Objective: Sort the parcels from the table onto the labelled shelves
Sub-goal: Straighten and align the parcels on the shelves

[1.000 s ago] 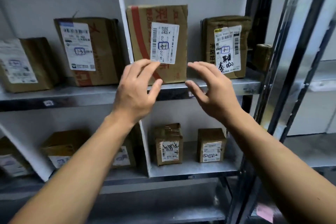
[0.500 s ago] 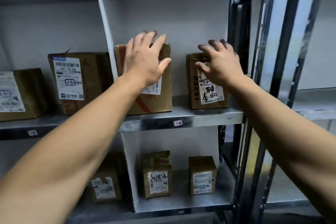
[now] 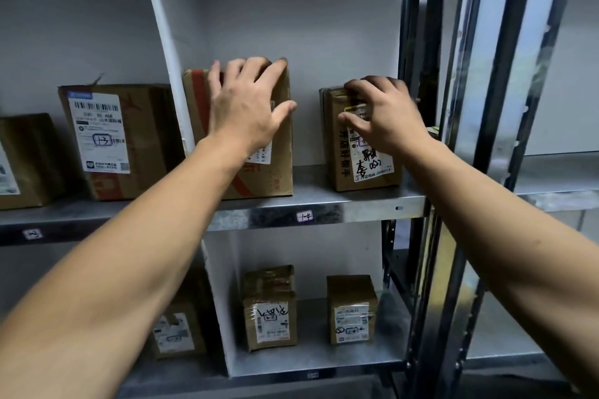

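Grey steel shelving with a pale back wall, and both parcels you're handling sit on the upper shelf (image 3: 308, 191), in the right-hand bay above the little handwritten shelf tag (image 3: 304, 216). Your left hand (image 3: 246, 110) lies flat on the front of the red-striped box (image 3: 280, 168). Its fingers (image 3: 257, 73) are spread, tips at the top edge, thumb out toward the right side. Your right hand (image 3: 385, 116) has its fingers (image 3: 372, 86) curled over the top of the taped parcel (image 3: 366, 172), thumb pressing on the label.

Looks to me like you're squaring them up in the bay. My tip: push low and straight back so neither one tips, and leave the labels facing out and readable. The two stand apart, not touching, so no need to crowd them. The small boxes on the lower shelf (image 3: 324, 363) look settled, I'd leave those alone.
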The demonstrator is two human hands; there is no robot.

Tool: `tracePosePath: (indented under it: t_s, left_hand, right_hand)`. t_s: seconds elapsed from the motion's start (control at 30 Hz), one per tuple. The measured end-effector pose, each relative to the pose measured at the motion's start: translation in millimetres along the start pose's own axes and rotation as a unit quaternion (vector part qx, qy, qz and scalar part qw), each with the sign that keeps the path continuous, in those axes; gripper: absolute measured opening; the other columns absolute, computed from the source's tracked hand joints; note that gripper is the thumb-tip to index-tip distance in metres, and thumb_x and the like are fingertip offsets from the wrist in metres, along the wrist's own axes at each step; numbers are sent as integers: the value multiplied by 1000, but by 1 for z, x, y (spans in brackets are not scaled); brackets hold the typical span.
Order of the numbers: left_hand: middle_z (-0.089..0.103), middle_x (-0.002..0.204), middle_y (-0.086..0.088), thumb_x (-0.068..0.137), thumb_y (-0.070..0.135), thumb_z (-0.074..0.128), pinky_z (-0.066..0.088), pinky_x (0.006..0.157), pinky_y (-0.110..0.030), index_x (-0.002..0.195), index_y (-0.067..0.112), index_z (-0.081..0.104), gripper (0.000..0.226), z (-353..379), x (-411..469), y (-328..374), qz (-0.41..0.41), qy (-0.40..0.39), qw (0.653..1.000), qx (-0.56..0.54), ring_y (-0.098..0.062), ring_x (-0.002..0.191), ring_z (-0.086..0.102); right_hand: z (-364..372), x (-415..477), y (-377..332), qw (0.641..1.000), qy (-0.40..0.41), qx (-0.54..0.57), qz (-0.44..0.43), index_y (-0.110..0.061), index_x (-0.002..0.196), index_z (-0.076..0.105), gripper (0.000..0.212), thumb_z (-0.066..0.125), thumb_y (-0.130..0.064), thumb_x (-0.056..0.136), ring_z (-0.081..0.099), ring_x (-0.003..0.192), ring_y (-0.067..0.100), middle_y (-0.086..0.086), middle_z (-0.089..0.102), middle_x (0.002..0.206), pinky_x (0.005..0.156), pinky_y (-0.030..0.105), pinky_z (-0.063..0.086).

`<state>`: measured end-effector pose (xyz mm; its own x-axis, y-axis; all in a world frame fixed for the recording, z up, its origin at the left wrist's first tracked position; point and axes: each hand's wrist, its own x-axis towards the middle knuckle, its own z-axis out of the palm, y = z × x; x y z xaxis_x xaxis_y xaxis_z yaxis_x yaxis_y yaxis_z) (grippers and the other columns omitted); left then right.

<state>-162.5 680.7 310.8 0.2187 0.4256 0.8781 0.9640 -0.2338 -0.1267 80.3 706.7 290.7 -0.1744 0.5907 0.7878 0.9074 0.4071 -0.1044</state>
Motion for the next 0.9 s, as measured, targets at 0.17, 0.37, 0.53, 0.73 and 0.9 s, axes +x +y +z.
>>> tracePosePath:
  t_s: [0.17, 0.37, 0.53, 0.73, 0.9]
  left_hand:
    - [48, 137, -1, 88, 56, 54, 13, 116, -56, 142, 27, 41, 63, -1, -1, -2, -6, -10, 1000, -8, -27, 128, 39]
    - [49, 140, -4, 88, 51, 57, 19, 116, -56, 144, 22, 43, 65, -33, -29, 6, -8, 77, 993, -87, -27, 135, 37]
    - [59, 124, -13, 90, 29, 67, 39, 105, -46, 130, 6, 58, 47, -31, -152, 32, 42, 122, 969, -208, -30, 118, 52]
    - [60, 126, -6, 91, 34, 60, 41, 103, -47, 129, 13, 60, 43, 45, -275, 50, -1, -96, 969, -226, -27, 120, 53]
    - [57, 131, -4, 89, 43, 49, 38, 106, -49, 132, 18, 56, 50, 85, -313, 43, -51, -219, 958, -176, -26, 123, 49]
  right_hand:
    - [4, -2, -4, 1000, 0, -25, 8, -32, 141, 46, 57, 57, -58, 91, 22, 147, 34, 4, 44, 149, 112, 61, 30]
    - [-8, -41, -21, 980, 193, 22, -43, -17, 134, 58, 50, 56, -48, 95, 39, 138, 37, 13, 56, 139, 114, 51, 32]
    - [16, -146, -39, 982, 150, 57, -99, -4, 128, 62, 42, 61, -33, 97, 52, 121, 34, 20, 60, 129, 107, 42, 41]
    - [90, -250, -45, 990, 6, 114, -81, -4, 122, 67, 38, 60, -31, 96, 58, 113, 34, 16, 62, 124, 102, 38, 45]
    - [139, -280, -38, 992, -80, 94, -27, -8, 122, 66, 41, 55, -37, 95, 55, 112, 33, 15, 62, 124, 97, 43, 48]
